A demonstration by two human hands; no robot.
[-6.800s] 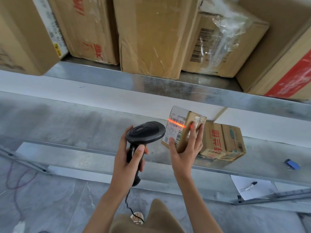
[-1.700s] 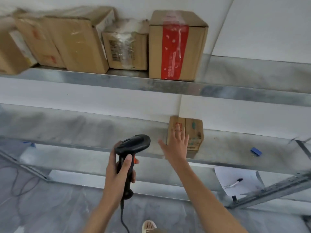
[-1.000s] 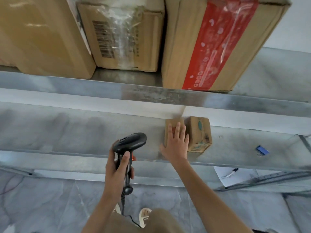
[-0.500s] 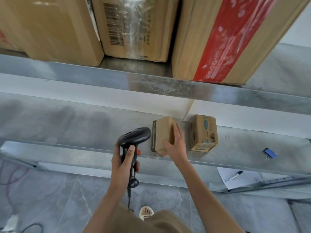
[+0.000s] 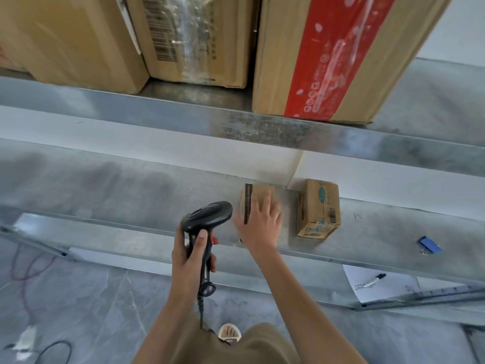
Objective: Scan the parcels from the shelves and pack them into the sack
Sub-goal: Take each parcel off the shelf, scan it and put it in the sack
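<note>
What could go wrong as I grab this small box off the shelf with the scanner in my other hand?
The right hand lies on the small box with fingers spread, so it may slip near the shelf edge. The left hand is busy holding the scanner, so it likely can't help. The scanner cable hangs by the legs and might snag.

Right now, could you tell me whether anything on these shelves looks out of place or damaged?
A blue binder clip lies loose on the lower shelf, right of the two small parcels. On the upper shelf, the middle box wears crumpled clear wrap over its barcode. The small parcel under the right hand sits turned at an angle to its neighbour.
</note>
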